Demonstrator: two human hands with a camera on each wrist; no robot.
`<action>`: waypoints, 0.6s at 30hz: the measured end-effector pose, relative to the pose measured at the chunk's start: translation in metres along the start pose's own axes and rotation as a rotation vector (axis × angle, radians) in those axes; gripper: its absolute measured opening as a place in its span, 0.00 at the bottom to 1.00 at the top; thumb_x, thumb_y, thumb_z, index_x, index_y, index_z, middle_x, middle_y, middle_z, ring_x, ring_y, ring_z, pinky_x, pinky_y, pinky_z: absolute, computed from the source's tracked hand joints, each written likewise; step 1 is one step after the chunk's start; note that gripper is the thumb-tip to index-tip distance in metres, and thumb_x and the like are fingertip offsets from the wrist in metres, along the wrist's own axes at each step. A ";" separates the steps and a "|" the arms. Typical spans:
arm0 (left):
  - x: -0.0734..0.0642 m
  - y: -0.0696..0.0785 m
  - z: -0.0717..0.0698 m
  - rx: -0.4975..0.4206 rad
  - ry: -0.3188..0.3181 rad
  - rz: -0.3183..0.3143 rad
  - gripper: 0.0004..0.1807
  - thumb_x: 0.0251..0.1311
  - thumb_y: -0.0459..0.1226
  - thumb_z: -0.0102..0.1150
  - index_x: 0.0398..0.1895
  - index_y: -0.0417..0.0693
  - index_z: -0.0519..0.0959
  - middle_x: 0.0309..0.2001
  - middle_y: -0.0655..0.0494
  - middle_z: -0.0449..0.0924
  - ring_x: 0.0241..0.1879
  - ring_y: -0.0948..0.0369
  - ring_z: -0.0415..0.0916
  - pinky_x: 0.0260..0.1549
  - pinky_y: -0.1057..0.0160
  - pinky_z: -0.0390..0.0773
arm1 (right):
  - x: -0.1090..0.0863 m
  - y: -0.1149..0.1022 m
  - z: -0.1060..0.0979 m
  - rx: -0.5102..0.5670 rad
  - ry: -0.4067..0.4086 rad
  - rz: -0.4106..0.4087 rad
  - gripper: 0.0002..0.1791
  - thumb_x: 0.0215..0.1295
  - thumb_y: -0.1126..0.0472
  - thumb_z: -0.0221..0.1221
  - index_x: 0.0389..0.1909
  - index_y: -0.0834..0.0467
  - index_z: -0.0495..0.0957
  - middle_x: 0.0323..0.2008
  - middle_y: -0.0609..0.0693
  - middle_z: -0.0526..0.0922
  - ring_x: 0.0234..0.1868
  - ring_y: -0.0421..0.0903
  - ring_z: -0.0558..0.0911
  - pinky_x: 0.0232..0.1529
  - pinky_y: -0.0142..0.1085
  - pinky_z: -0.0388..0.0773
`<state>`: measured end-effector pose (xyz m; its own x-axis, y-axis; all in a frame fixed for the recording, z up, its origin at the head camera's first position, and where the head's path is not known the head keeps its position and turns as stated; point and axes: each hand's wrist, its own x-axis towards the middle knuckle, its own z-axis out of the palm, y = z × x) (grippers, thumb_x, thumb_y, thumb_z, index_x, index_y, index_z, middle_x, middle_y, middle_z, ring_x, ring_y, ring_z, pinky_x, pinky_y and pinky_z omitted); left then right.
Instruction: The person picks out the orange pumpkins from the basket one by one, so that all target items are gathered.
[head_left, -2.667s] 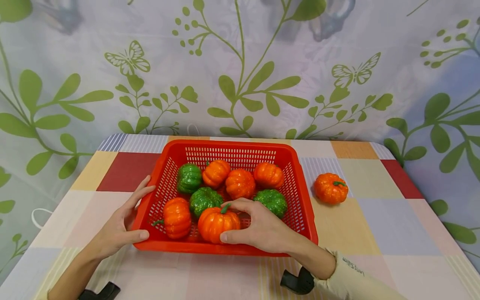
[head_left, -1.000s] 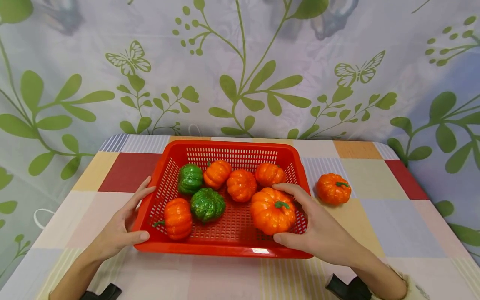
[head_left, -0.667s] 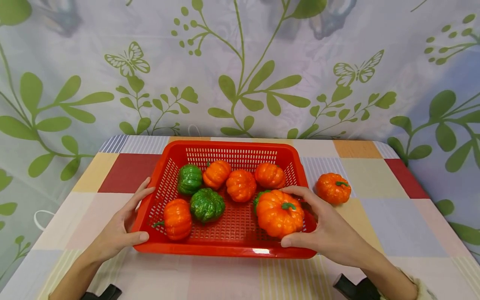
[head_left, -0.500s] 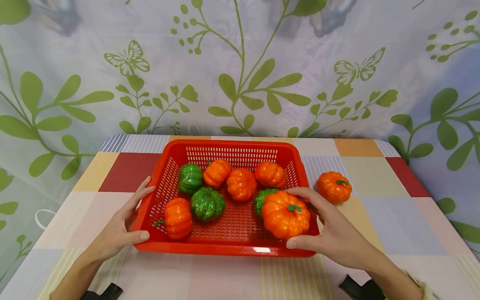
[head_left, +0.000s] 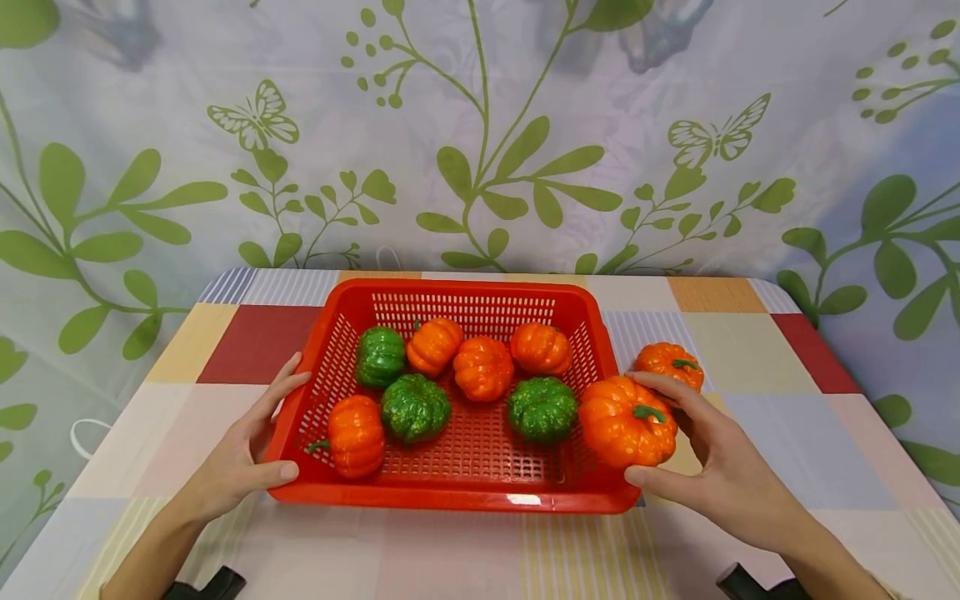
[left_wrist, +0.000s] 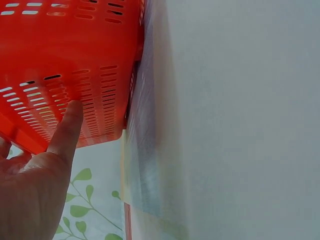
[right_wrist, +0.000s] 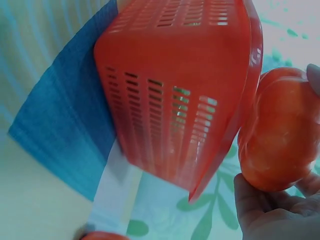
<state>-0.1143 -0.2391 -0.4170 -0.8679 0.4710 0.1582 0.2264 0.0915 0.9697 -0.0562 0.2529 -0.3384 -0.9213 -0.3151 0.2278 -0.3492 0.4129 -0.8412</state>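
My right hand (head_left: 731, 475) holds an orange toy pumpkin (head_left: 626, 421) with a green stem, thumb at its near side and fingers at its far side. It overlaps the basket's right rim in the head view; in the right wrist view, the pumpkin (right_wrist: 280, 130) is outside that rim. My left hand (head_left: 232, 454) rests against the left end of the red plastic basket (head_left: 450, 497), thumb at the front corner. One straight finger (left_wrist: 70, 122) touches its slotted wall in the left wrist view. Inside sit green pumpkins (head_left: 543, 410) and several orange pumpkins (head_left: 483, 368).
Another orange pumpkin (head_left: 670, 362) lies on the patchwork tablecloth (head_left: 780, 450) right of the basket, partly behind the held one. A leaf-patterned curtain (head_left: 480, 125) hangs behind the table. Black wrist mounts (head_left: 206, 585) show at the lower edge.
My right hand has carried the orange pumpkin from the basket's front middle rightward to its right rim. The green pumpkin on the right is uncovered. My left hand has stayed put.
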 end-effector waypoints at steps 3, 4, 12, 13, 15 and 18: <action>0.000 0.000 -0.001 0.006 0.003 -0.004 0.47 0.51 0.25 0.59 0.77 0.46 0.53 0.79 0.56 0.32 0.67 0.63 0.54 0.43 0.58 0.83 | -0.004 0.004 -0.006 0.010 0.030 -0.007 0.47 0.48 0.78 0.70 0.71 0.58 0.63 0.63 0.55 0.68 0.60 0.45 0.70 0.55 0.26 0.73; 0.000 0.000 -0.001 0.010 0.006 -0.006 0.47 0.51 0.25 0.59 0.77 0.46 0.53 0.79 0.57 0.32 0.67 0.62 0.55 0.43 0.58 0.83 | -0.006 0.006 -0.008 0.019 0.043 -0.015 0.47 0.48 0.80 0.69 0.70 0.60 0.62 0.63 0.56 0.68 0.60 0.45 0.70 0.54 0.26 0.74; 0.001 0.000 -0.001 0.019 0.012 -0.006 0.47 0.51 0.25 0.59 0.77 0.45 0.53 0.80 0.56 0.32 0.67 0.62 0.54 0.43 0.58 0.82 | -0.016 0.021 -0.025 0.048 0.157 -0.029 0.45 0.46 0.87 0.64 0.68 0.67 0.63 0.61 0.59 0.65 0.59 0.45 0.69 0.54 0.22 0.71; 0.001 0.000 -0.001 0.019 0.012 -0.006 0.47 0.51 0.25 0.58 0.77 0.45 0.53 0.80 0.56 0.32 0.67 0.62 0.55 0.43 0.58 0.83 | -0.017 0.022 -0.027 0.037 0.167 -0.020 0.45 0.46 0.87 0.64 0.68 0.67 0.63 0.61 0.58 0.66 0.59 0.45 0.69 0.54 0.21 0.71; 0.000 0.000 -0.001 0.020 0.015 -0.009 0.47 0.51 0.24 0.58 0.77 0.46 0.53 0.80 0.57 0.32 0.67 0.63 0.55 0.43 0.58 0.83 | -0.020 0.024 -0.030 -0.021 0.186 0.005 0.45 0.46 0.86 0.65 0.69 0.65 0.63 0.60 0.56 0.66 0.59 0.43 0.69 0.54 0.20 0.70; 0.000 0.001 -0.001 0.023 0.013 -0.006 0.47 0.51 0.24 0.58 0.77 0.45 0.53 0.80 0.56 0.32 0.67 0.63 0.55 0.43 0.59 0.83 | -0.023 0.026 -0.034 -0.089 0.211 0.034 0.45 0.46 0.84 0.66 0.69 0.65 0.64 0.59 0.55 0.67 0.58 0.43 0.69 0.55 0.19 0.68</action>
<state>-0.1144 -0.2398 -0.4162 -0.8749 0.4589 0.1547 0.2308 0.1143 0.9663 -0.0501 0.3001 -0.3483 -0.9448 -0.1177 0.3057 -0.3226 0.4966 -0.8058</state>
